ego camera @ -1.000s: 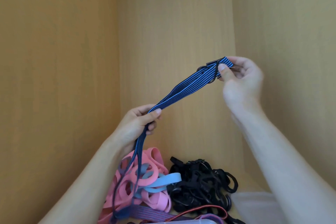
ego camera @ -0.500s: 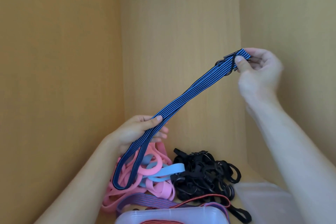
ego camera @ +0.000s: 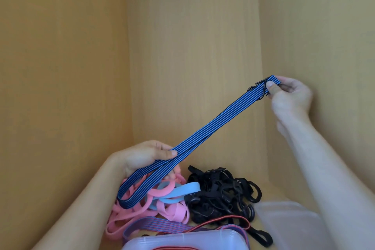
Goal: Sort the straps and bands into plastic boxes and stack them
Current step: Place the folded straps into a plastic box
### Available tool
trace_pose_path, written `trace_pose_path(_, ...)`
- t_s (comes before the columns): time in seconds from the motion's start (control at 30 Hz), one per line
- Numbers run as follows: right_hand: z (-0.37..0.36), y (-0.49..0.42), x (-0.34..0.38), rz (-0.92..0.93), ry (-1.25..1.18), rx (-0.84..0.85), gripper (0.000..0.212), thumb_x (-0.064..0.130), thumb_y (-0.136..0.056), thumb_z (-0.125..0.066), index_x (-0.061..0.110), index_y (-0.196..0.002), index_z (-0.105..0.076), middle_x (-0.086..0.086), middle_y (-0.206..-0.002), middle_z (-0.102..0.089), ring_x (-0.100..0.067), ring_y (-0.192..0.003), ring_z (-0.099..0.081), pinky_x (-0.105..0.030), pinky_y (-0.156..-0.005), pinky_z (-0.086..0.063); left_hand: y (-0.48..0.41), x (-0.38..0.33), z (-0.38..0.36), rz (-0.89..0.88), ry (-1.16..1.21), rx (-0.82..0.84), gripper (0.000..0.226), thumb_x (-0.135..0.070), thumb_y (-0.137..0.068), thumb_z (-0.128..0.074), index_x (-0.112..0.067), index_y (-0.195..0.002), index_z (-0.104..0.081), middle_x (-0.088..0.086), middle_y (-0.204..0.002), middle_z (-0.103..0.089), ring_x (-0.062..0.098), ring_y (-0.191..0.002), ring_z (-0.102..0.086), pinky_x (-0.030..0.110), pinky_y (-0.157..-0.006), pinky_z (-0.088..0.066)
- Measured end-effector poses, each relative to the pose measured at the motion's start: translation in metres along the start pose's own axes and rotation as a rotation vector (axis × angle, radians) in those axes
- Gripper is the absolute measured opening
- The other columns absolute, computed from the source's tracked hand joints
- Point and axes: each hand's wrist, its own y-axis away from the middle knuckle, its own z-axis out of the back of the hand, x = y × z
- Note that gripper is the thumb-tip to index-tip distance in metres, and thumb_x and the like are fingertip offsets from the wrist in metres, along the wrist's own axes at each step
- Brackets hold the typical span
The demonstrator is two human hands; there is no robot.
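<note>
I read the blue striped strap point(ego camera: 213, 126) as being doubled over and pulled straight, so that it packs flat instead of going in as a tangle. That would explain why it runs taut on a slant between my two hands, which are well apart. My right hand point(ego camera: 290, 97), the higher one, pinches the end with the black hook point(ego camera: 251, 89) between thumb and curled fingers. My left hand point(ego camera: 142, 158), lower and nearer me, clamps the strap partway along. The thumb lies over the top and the fingers curl beneath. The folded loop hangs slack below that hand, over the pink bands point(ego camera: 174, 212).

A heap of black straps point(ego camera: 221, 195) lies below and between the hands, still unsorted. A clear plastic box point(ego camera: 182, 239) sits nearest me, under the left hand's side, likely the destination. A second translucent box point(ego camera: 284, 221) lies beneath the right forearm.
</note>
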Motion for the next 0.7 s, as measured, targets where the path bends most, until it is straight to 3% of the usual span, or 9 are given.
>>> trace_pose_path(0.17, 0.001, -0.001, -0.003, -0.04, -0.027, 0.03, 0.018, 0.008, -0.092, -0.07, 0.014, -0.109, -0.067, 0.001, -0.097, -0.069, -0.011, -0.088, -0.066, -0.027, -0.094, -0.055, 0.0, 0.004, -0.004, -0.066, 0.003, -0.127, 0.019, -0.012, -0.098, -0.061, -0.007, -0.086, -0.074, 0.018, -0.073, -0.062, 0.014, -0.045, -0.054, 0.021, -0.045, -0.047)
trace_pose_path(0.27, 0.003, -0.004, -0.005, -0.085, -0.041, 0.038, 0.026, 0.006, -0.093, -0.069, 0.007, -0.118, -0.068, 0.001, -0.096, -0.069, -0.004, -0.077, -0.064, -0.013, -0.076, -0.054, -0.002, 0.005, -0.005, -0.089, -0.025, -0.156, 0.02, -0.011, -0.099, -0.06, -0.007, -0.082, -0.07, 0.005, -0.061, -0.064, 0.011, -0.043, -0.053, 0.019, -0.044, -0.045)
trace_pose_path(0.5, 0.007, -0.005, -0.007, -0.144, -0.02, 0.069, 0.027, 0.008, -0.093, -0.069, 0.011, -0.119, -0.07, -0.005, -0.108, -0.071, -0.006, -0.077, -0.062, -0.009, -0.063, -0.047, -0.003, 0.008, -0.001, 0.024, 0.007, -0.191, 0.032, -0.024, -0.103, -0.054, 0.0, -0.093, -0.073, 0.02, -0.079, -0.066, 0.025, -0.063, -0.06, 0.034, -0.06, -0.053)
trace_pose_path(0.63, 0.005, -0.002, -0.004, -0.162, -0.007, 0.132, 0.024, 0.01, -0.093, -0.07, 0.014, -0.116, -0.071, -0.001, -0.103, -0.072, -0.005, -0.072, -0.061, -0.006, -0.06, -0.046, -0.011, 0.012, 0.005, 0.081, -0.006, -0.179, 0.028, -0.014, -0.103, -0.051, 0.007, -0.107, -0.07, 0.027, -0.098, -0.071, 0.032, -0.078, -0.067, 0.041, -0.071, -0.059)
trace_pose_path(0.7, 0.002, 0.002, -0.004, -0.151, -0.012, 0.173, 0.022, 0.007, -0.093, -0.069, 0.012, -0.114, -0.071, -0.001, -0.103, -0.071, -0.006, -0.077, -0.063, -0.008, -0.062, -0.047, -0.012, 0.014, 0.006, 0.127, -0.112, -0.184, 0.027, -0.012, -0.104, -0.051, 0.003, -0.101, -0.074, 0.024, -0.093, -0.073, 0.032, -0.076, -0.07, 0.039, -0.067, -0.059)
